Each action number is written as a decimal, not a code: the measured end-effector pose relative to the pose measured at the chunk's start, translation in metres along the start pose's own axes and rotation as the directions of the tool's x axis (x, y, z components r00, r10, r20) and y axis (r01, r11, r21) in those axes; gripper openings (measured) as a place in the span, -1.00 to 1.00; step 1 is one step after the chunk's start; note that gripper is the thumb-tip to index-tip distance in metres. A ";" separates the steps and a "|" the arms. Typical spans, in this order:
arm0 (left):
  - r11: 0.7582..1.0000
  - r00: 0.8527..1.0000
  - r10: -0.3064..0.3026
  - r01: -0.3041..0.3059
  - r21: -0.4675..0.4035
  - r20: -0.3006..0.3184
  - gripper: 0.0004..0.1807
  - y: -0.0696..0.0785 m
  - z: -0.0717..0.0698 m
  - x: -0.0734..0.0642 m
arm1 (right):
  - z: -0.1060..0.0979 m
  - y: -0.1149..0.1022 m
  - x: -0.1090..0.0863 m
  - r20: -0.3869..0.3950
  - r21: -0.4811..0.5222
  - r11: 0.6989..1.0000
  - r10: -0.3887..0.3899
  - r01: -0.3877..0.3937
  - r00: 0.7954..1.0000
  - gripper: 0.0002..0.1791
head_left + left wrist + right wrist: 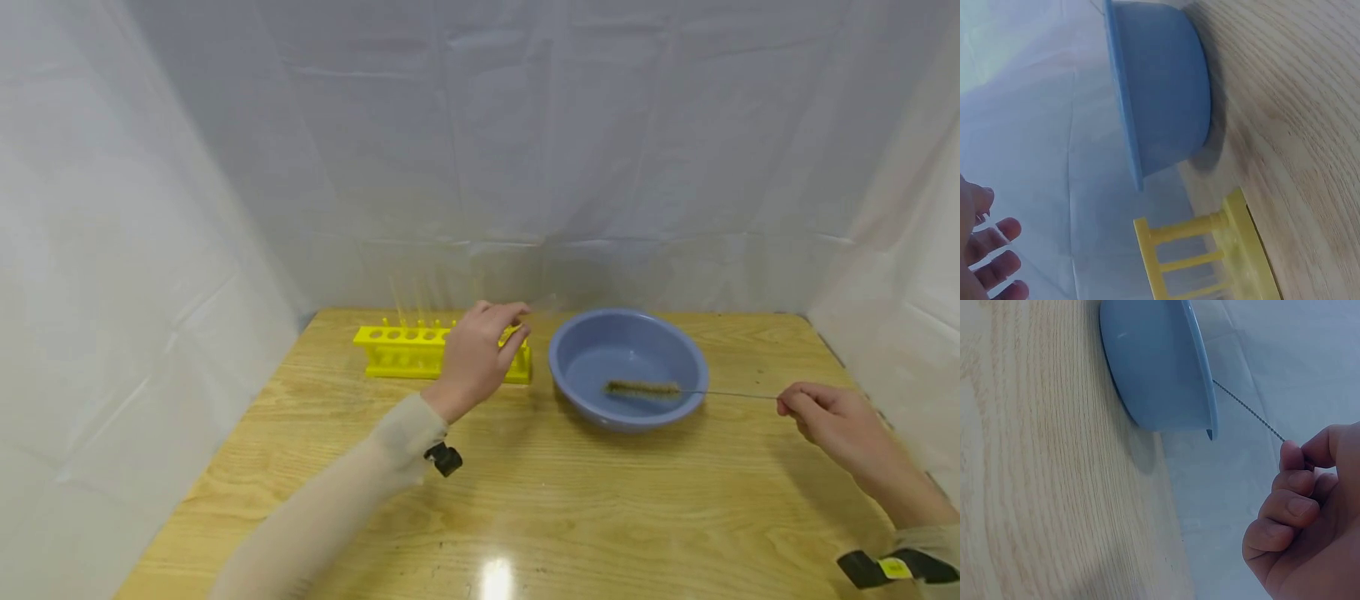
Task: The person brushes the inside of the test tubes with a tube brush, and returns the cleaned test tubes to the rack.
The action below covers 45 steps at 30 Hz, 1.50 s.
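Observation:
My right hand (843,429) pinches the twisted wire handle of a test tube brush (643,389) by its end. The brush's bristled head lies over the inside of the blue basin (628,421), and its wire crosses the basin's right rim. My left hand (480,350) is above the right part of a yellow test tube rack (405,336), left of the basin. Its thumb and fingers hold a clear, faint test tube (551,302) pointing toward the basin. In the left wrist view the curled fingers (997,265) show at the lower left.
Several clear tubes (420,296) stand upright along the rack's back row. The wooden table (525,517) carries the rack and basin near its far edge. White sheeting (495,150) hangs behind and at both sides.

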<state>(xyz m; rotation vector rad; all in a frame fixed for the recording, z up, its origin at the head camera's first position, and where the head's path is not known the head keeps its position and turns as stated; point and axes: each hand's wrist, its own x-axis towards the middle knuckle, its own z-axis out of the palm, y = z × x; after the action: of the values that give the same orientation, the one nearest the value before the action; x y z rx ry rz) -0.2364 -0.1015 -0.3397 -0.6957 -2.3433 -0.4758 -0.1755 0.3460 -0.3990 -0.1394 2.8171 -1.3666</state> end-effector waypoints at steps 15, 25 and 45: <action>0.919 0.933 -0.334 0.292 -0.264 -0.131 -0.65 -0.045 -0.027 -0.007 | 0.003 -0.001 0.004 0.020 0.037 0.999 -0.035 0.035 0.999 -0.49; 0.932 0.925 -0.347 0.322 -0.167 -0.157 -0.63 -0.060 -0.027 -0.007 | 0.005 -0.002 0.005 0.016 0.042 0.998 -0.045 0.045 0.999 -0.52; 0.896 0.888 -0.422 0.439 0.062 -0.183 -0.57 -0.075 -0.019 -0.006 | 0.003 0.001 0.007 0.046 0.042 0.999 -0.025 0.023 0.999 -0.48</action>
<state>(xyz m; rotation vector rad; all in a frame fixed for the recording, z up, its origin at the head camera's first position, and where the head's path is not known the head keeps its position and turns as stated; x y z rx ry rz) -0.2678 -0.1728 -0.3420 -0.0710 -2.3395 -0.5756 -0.1823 0.3436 -0.4010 -0.2024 2.7561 -1.4065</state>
